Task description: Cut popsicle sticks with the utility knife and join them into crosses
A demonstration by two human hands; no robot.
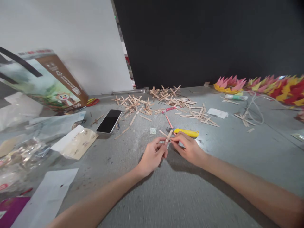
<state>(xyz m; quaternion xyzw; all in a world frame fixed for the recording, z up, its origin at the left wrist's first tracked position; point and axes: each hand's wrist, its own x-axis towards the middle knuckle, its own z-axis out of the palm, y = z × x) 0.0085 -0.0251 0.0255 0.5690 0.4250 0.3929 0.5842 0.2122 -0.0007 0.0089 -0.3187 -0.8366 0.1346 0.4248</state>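
Observation:
Both hands meet over the middle of the grey table around a small star of crossed wooden craft sticks [169, 135]. My left hand [154, 154] pinches the star from the left, fingers closed on its lower sticks. From the right, my right hand [187, 148] pinches at the star's centre and right side with thumb and forefinger. Whether the right fingertips also hold a smaller piece cannot be made out. Just behind the right hand lies a yellow utility knife [187, 132], and a red-and-white striped stick [168, 121] reaches away from it.
Piled stick stars [135, 104] and loose craft sticks [201, 118] lie at the back. A phone [109, 121], a plastic packet [78, 144] and a printed bag [54, 82] stand or lie left. Right are a glue stick [236, 97], a white cable [257, 109] and folded-paper pieces [230, 85].

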